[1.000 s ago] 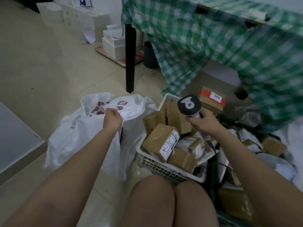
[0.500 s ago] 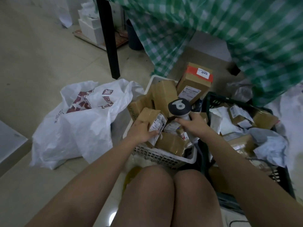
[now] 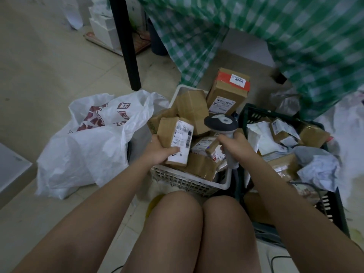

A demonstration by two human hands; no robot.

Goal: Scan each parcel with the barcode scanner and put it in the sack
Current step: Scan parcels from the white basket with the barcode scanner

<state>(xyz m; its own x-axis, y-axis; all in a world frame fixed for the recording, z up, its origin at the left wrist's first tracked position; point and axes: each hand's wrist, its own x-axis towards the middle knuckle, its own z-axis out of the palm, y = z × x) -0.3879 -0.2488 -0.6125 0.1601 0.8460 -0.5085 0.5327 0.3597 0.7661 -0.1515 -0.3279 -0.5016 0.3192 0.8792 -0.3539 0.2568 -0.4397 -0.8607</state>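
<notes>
**boxwatcher:** Standing right behind them here. The left hand (image 3: 160, 151) has a small brown parcel (image 3: 175, 141) by its lower end, thumb curled over the white label, fingers wrapped underneath. The parcel sits tilted, label side up, just above the pile in the white basket (image 3: 183, 179).

**tapegun_99:** And the scanner?

**boxwatcher:** The right hand (image 3: 235, 144) is closed round the grey handle of the barcode scanner (image 3: 221, 123). Its dark head sits just right of the held parcel, near but not touching (I can't see any beam on the label from where I am, so no idea if it's reading).

**tapegun_99:** Where's the sack then?

**boxwatcher:** The white plastic sack (image 3: 94, 142) is on the floor to the left, slumped right against the basket's left side, mouth open and crumpled, red print on it. I can't see into it.

**tapegun_99:** Anything else in the mess?

**boxwatcher:** More brown boxes in the white basket, and a taller carton with a red band (image 3: 228, 91) standing at its far end. A dark crate (image 3: 332, 209) to the right holds more parcels and crumpled white mailers. A green checked cloth (image 3: 266, 36) hangs over the top, next to a black table leg (image 3: 128, 46). Bare knees at the bottom.
</notes>
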